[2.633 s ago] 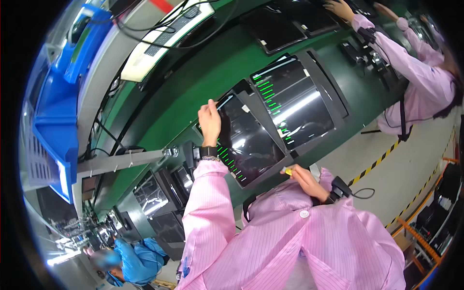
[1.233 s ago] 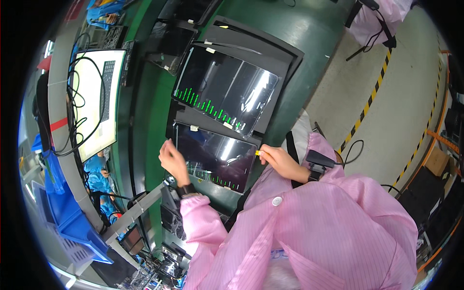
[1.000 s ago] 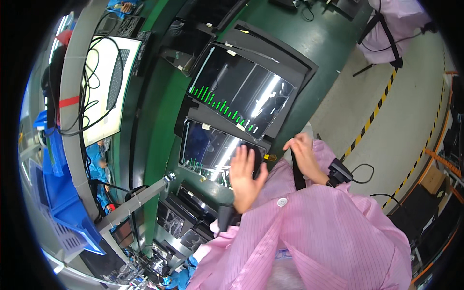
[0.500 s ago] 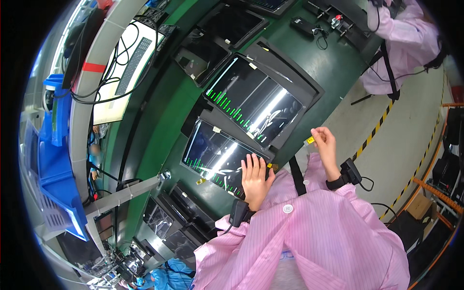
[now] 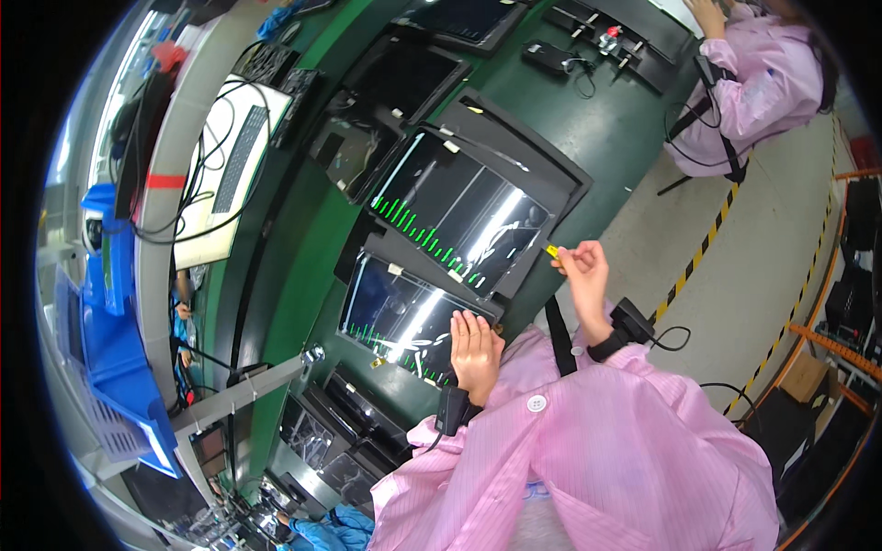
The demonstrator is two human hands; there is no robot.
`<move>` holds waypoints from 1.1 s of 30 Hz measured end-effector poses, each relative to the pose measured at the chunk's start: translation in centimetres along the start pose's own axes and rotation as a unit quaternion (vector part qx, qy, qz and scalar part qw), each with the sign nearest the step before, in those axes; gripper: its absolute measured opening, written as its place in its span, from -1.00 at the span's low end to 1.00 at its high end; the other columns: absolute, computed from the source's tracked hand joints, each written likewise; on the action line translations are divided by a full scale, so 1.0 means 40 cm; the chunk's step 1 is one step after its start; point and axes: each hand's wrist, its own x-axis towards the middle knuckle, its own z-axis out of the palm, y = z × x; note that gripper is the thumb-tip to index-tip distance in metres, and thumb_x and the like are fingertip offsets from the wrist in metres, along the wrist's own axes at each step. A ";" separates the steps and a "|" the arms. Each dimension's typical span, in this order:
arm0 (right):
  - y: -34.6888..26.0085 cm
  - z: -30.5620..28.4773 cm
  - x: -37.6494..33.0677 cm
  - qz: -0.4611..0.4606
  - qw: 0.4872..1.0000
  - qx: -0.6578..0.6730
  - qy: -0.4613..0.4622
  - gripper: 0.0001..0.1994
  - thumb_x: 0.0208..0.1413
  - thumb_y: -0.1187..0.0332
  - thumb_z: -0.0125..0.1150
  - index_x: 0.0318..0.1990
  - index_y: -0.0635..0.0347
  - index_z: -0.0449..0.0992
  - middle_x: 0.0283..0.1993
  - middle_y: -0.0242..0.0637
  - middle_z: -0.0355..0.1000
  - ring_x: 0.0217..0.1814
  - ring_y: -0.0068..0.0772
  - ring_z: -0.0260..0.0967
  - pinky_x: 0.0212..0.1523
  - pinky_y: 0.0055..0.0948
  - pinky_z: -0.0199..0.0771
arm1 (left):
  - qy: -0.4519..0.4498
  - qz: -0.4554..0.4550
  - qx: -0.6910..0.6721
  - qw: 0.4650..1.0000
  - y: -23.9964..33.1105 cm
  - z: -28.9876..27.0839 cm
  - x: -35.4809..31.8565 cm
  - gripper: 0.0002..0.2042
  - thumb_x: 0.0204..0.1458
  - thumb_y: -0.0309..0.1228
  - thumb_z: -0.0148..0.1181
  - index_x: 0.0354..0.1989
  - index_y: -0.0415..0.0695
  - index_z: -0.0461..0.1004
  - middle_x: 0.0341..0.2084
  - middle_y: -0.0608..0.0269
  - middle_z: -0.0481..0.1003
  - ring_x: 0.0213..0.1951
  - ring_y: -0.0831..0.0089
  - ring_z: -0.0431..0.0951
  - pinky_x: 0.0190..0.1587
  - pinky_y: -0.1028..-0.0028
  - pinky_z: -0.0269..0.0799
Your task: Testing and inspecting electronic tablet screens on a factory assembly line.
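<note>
My left hand [image 5: 475, 354] lies with outstretched fingers on the right end of the nearer glossy black screen panel [image 5: 367, 298]. Between thumb and fingertips, my right hand [image 5: 585, 275] pinches a small yellow label [image 5: 552, 251], just off the near right edge of the second, larger screen panel [image 5: 436, 179]. Both panels show a row of green marks and bright light reflections. Small pale tabs sit along their edges. A yellow tag [image 5: 378, 363] is at the nearer panel's front edge. The larger panel rests on a dark tray [image 5: 565, 179].
More dark panels [image 5: 404, 78] lie farther back on the green table [image 5: 597, 129], and others [image 5: 354, 427] at lower left. A black adapter [image 5: 547, 57] with a cable lies near a fixture with a red knob [image 5: 609, 37]. At upper right sits a co-worker in pink [image 5: 758, 101].
My right hand has moved left and slightly up with the yellow label, closer to the larger panel. My left hand's fingers have drawn together, still at the nearer panel. The whole view has shifted slightly.
</note>
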 end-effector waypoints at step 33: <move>0.032 -0.003 0.102 -0.102 0.990 -0.089 -0.025 -0.79 0.01 0.53 0.17 -0.51 0.29 0.22 -0.54 -0.34 0.36 -0.46 -0.67 0.37 -0.42 -0.65 0.41 | -0.130 -0.096 -0.038 0.986 0.049 -0.103 0.102 -0.72 -0.19 -0.49 0.18 -0.24 -0.29 0.49 -0.09 -0.09 0.41 0.05 -0.01 0.34 0.14 0.10 0.15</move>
